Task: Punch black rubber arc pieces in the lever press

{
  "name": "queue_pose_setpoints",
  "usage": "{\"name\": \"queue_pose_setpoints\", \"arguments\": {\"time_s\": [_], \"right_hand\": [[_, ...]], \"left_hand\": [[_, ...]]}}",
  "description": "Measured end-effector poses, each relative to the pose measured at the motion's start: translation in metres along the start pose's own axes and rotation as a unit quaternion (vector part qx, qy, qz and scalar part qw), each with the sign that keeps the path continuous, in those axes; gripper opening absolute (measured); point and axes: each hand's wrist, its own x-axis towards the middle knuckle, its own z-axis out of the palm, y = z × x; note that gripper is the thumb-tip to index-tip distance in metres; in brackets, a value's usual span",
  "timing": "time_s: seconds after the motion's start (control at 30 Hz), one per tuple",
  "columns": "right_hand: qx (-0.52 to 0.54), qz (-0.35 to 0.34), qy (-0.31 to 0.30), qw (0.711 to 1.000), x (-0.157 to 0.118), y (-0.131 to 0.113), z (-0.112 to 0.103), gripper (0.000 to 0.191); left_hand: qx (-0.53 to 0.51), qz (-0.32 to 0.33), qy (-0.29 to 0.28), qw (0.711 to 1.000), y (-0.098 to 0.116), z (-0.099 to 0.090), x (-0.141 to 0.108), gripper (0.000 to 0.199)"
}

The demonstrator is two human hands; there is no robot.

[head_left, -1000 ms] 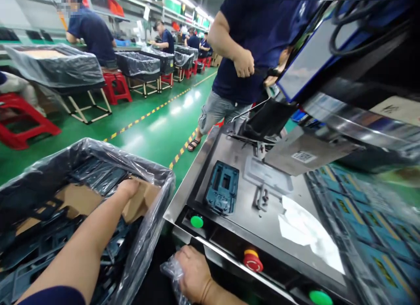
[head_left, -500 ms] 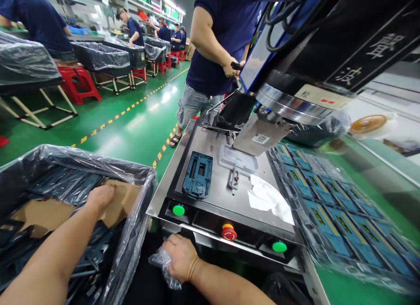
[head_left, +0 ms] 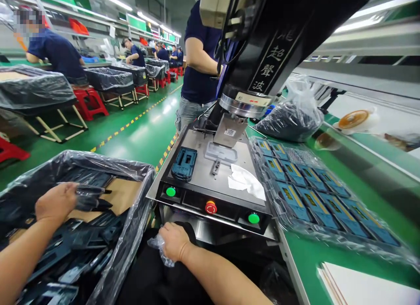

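My left hand (head_left: 56, 202) reaches into a bin lined with black-tinted plastic film (head_left: 131, 173) and grips a dark plastic moulded piece (head_left: 92, 198) above a cardboard sheet (head_left: 121, 195). Many similar dark pieces (head_left: 65, 248) lie loose beneath it. My right hand (head_left: 175, 241) rests below the front of the welding machine, closed on a crumpled transparent plastic bag (head_left: 159, 249). A teal plastic part (head_left: 183, 163) sits in a fixture on the machine's steel plate (head_left: 200, 173), out of reach of both hands' present positions.
An ultrasonic welding machine (head_left: 259, 64) has green buttons (head_left: 170, 191) and a red emergency stop (head_left: 211, 207). A white cloth (head_left: 246, 181) lies on its plate. To the right is a film-wrapped tray of blue parts (head_left: 315, 195). A co-worker (head_left: 197, 64) stands behind the machine.
My left hand has moved from the cardboard sheet and now holds a dark plastic piece. The view has swung, showing more of the machine and tray. My right hand stays on the bag.
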Motion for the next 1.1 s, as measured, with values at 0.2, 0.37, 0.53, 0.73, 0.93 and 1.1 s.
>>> {"name": "queue_pose_setpoints", "arguments": {"time_s": [0.2,0.37,0.53,0.73,0.93,1.1], "right_hand": [[0.011,0.013,0.031,0.999,-0.009,-0.005,-0.002,0.034],[0.083,0.034,0.080,0.993,-0.023,-0.002,-0.009,0.029],[0.256,0.077,0.160,0.950,-0.022,0.001,-0.020,0.022],[0.487,0.016,0.213,0.847,0.013,-0.065,-0.059,0.043],[0.654,-0.131,0.109,0.737,0.001,-0.132,-0.077,0.081],[0.629,-0.048,0.097,0.770,-0.012,-0.101,-0.064,0.075]], "left_hand": [[0.019,-0.062,0.107,0.992,-0.021,-0.027,-0.032,0.052],[0.005,-0.070,0.172,0.983,-0.021,-0.074,-0.060,0.059],[-0.051,0.170,0.108,0.978,-0.001,-0.119,-0.108,0.046],[-0.268,0.263,0.009,0.927,0.050,-0.117,-0.166,0.032],[-0.564,0.073,0.035,0.822,0.124,-0.045,-0.198,0.027],[-0.740,-0.028,-0.072,0.668,0.157,-0.009,-0.203,0.032]]}}
